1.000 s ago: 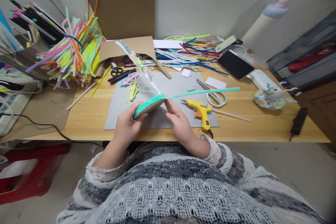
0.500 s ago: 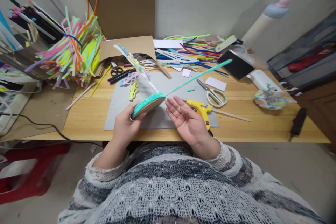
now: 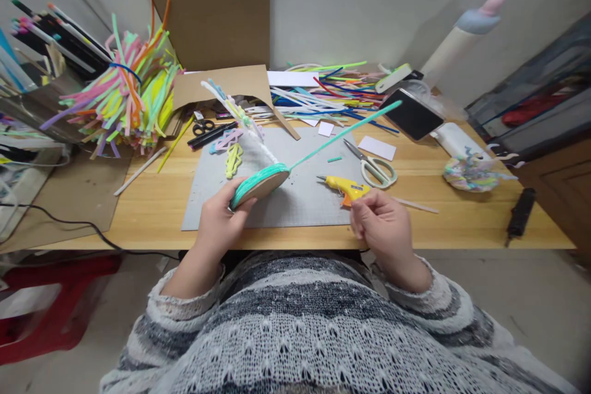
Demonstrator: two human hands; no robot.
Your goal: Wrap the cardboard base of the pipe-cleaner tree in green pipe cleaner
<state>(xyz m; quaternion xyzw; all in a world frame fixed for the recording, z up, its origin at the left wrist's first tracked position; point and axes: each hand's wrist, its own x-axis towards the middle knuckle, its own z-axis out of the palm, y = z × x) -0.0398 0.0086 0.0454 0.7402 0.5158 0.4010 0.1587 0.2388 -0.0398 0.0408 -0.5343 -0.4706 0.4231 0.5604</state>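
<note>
My left hand point(image 3: 219, 215) is closed on the edge of a round cardboard disc point(image 3: 266, 186) whose rim is wrapped in turquoise pipe cleaner point(image 3: 258, 178). A loose turquoise strand point(image 3: 346, 132) sticks out from it toward the upper right. Behind the disc rises a white stem point(image 3: 263, 149) with pastel twisted pieces at its top. My right hand point(image 3: 385, 225) is curled round the handle of a yellow glue gun point(image 3: 344, 186), hiding the handle and trigger. The gun's nozzle points left over the grey cutting mat point(image 3: 305, 209).
White-handled scissors point(image 3: 378, 171), a white card point(image 3: 377, 148) and a turquoise snippet point(image 3: 335, 159) lie right of centre. Pipe cleaners point(image 3: 305, 101) pile along the wall. A phone point(image 3: 413, 114) leans at the back right. Bundled pipe cleaners point(image 3: 129, 86) stand left; a black cable point(image 3: 87, 218) crosses the left side.
My right hand has moved right from beside the disc, turned over and closed round the glue gun's handle. My left hand and the disc have hardly moved.
</note>
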